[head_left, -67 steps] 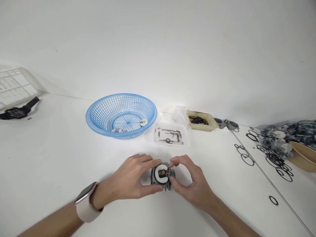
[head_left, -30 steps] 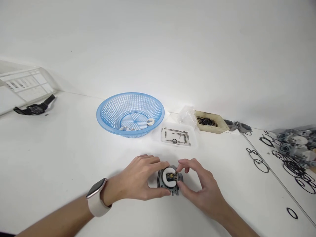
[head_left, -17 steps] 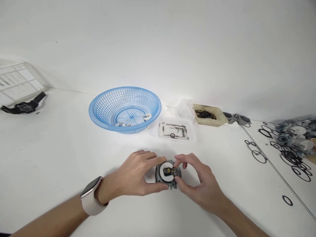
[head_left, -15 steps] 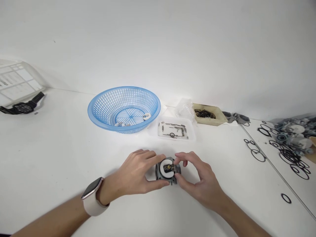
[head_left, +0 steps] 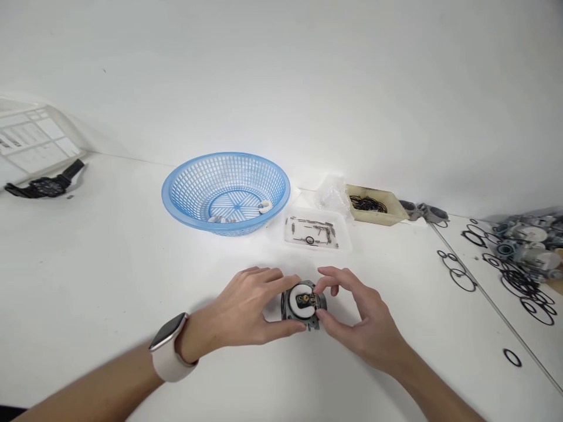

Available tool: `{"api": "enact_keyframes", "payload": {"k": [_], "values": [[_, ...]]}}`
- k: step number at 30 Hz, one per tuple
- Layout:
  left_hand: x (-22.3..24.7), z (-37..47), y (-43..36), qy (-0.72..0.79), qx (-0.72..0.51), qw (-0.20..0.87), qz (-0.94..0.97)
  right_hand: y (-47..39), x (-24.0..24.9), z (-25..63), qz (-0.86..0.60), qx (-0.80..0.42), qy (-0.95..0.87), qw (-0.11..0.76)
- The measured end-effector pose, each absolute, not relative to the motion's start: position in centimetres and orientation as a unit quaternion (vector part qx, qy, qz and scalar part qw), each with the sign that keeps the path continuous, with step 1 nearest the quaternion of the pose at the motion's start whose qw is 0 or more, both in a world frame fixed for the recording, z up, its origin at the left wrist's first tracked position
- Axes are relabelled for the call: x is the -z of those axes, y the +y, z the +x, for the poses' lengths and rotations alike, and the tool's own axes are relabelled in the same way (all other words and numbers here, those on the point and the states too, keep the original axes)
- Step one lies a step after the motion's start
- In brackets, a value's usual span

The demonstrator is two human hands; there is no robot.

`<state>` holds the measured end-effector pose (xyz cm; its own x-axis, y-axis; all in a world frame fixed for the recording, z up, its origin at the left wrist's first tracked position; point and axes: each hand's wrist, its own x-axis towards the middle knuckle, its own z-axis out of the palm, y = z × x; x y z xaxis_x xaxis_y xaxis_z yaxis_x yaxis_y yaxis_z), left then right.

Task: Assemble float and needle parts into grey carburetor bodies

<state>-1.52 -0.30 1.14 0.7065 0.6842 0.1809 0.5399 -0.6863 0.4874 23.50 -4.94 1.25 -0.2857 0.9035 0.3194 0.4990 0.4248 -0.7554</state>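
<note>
At the far left, the black watch [head_left: 49, 186] lies beside the white case [head_left: 37, 140], and a smartwatch [head_left: 169, 346] is on my left wrist. The blue basket [head_left: 169, 205] stands beyond my hands on the white table [head_left: 97, 281], with a white C-shaped piece [head_left: 265, 206] and a few small pieces inside. My left hand [head_left: 246, 308] comes in from the side, thumb and forefinger spread around the metal body [head_left: 314, 323] and clamped on its near and far edges. The body is in front of me, open side up, on or just above the table, with a white C-shaped float [head_left: 295, 305] curving round the brass piece [head_left: 306, 298] in its middle. Little has changed: the view has shifted slightly, but the float sits the same way and my hold is the same, so the body looks steady to me. Beyond it, the clear dish [head_left: 345, 235] holds small pins and a black ring. My right hand [head_left: 365, 319] has thumb and forefinger apart, their tips at the float's open end; I cannot tell whether they grip a small pin there or only touch the metal. Farther right come the plastic bag [head_left: 333, 194], the yellow box [head_left: 376, 217] of rings, grey fittings [head_left: 433, 213], the loose black rings [head_left: 521, 284] and a heap of metal parts [head_left: 534, 234].
</note>
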Motion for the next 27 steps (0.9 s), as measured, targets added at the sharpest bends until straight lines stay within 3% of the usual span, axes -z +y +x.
{"api": "enact_keyframes", "payload": {"k": [9, 12, 14, 21, 27], "values": [[-0.7, -1.4, -0.3, 0.329, -0.193, 0.186, 0.905, -5.0, -2.2, 24.1, -0.448, -0.203, -0.792, 0.361], [-0.6, -1.4, -0.2, 0.325, -0.194, 0.176, 0.908, -1.9, -4.1, 26.4, -0.486, -0.073, -0.812, 0.316], [-0.6, -1.5, -0.2, 0.322, -0.195, 0.175, 0.91, 1.4, -5.4, 27.9, -0.546, 0.017, -0.802, 0.241], [-0.6, -1.6, -0.2, 0.315, -0.198, 0.181, 0.91, 11.3, -5.3, 27.1, -0.547, 0.014, -0.835, -0.062], [-0.6, -1.5, 0.0, 0.301, -0.203, 0.176, 0.915, 12.6, -3.9, 26.2, -0.544, 0.031, -0.818, -0.185]]}}
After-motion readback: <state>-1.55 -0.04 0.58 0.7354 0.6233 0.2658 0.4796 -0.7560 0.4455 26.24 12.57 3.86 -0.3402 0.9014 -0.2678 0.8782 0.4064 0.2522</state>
